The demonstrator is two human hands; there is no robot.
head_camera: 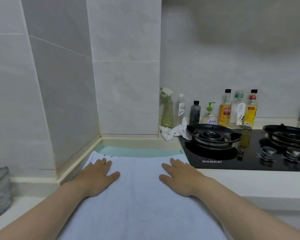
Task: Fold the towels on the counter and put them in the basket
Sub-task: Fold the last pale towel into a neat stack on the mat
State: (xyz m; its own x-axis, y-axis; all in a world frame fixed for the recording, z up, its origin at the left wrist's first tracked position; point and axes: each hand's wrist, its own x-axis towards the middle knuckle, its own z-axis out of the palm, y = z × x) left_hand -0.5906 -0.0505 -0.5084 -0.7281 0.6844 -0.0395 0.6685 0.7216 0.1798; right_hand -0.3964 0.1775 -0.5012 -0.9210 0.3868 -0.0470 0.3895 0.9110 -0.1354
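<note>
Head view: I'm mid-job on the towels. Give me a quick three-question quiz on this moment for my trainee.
1. True or false: the left hand and the right hand lie flat, fingers straight, on the pale blue terry towel.
2. What lies on the counter to the right of the towel's far end? A) black glass gas hob B) steel sink C) wicker basket
3. What colour is the underlying layer that shows beyond the towel's far edge?

Key: 1 true; 2 A; 3 mint green.
</note>
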